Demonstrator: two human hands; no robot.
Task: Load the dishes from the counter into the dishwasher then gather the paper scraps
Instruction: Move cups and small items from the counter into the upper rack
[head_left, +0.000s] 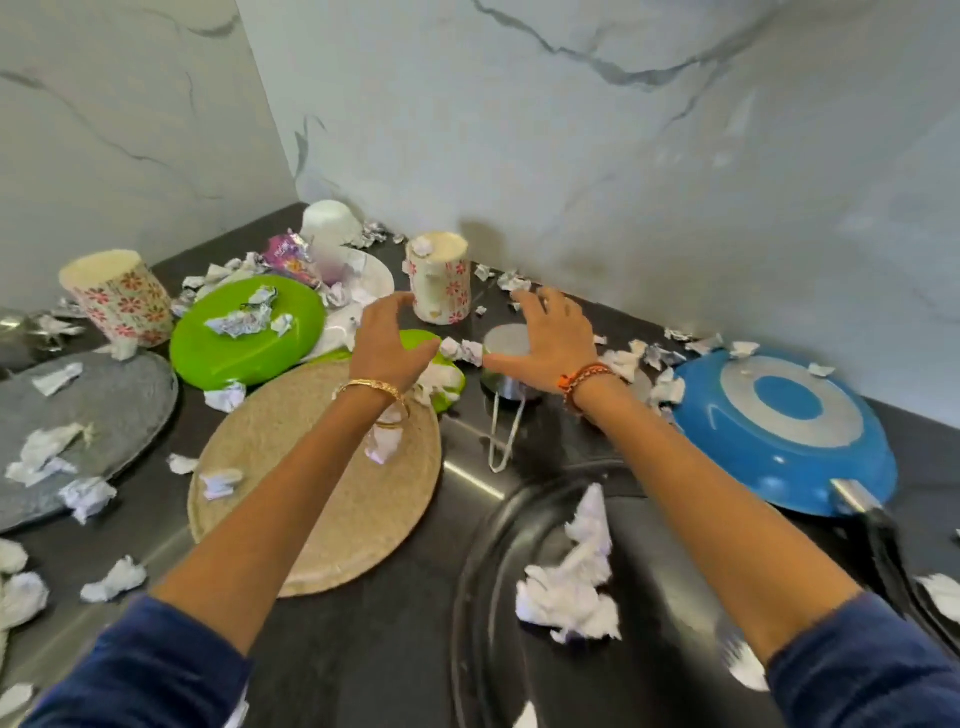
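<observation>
Dish-loading looks barely begun: your left hand (387, 338) and right hand (553, 340), both spread and holding nothing, close on the upturned floral ceramic mug (439, 278) far against the marble wall; right thumb meets a steel measuring cup (506, 364). Next, clasp the smooth cylinder; crumpled paper scraps (569, 582) wait.

Dark bench (395, 654) carries: grey plate (98, 410), green plate (249, 332), tan round mat (322, 488), 2 floral cups inverted (439, 278) (119, 296), blue pan upside-down (779, 431), steel cup w/ handle (506, 364), paper scraps (569, 582) scattered throughout.
</observation>
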